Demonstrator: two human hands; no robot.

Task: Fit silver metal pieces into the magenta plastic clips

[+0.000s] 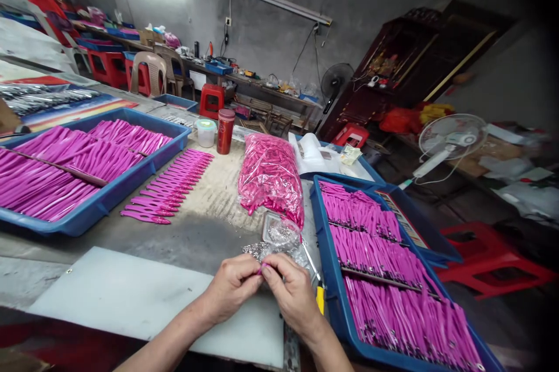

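Note:
Over the front of the table, my left hand [230, 289] and my right hand [293, 295] meet fingertip to fingertip. Both are closed in a pinch around a small magenta piece [262, 268], mostly hidden by the fingers. Just beyond them lie small silvery metal parts [253, 250] and crumpled clear plastic [286, 236]. A clear bag full of pink pieces [271, 171] rests farther back. Left of it, a row of magenta slotted handles [163, 191] is laid out side by side. A pale board [131, 296] lies under my left forearm.
Blue trays of magenta handles stand on both sides, the left tray [89, 219] and the right tray [328, 279]. A yellow-handled tool [320, 299] lies beside my right hand. Behind are a red tumbler [225, 132] and a lidded tub [205, 133]. Someone in red sits far left.

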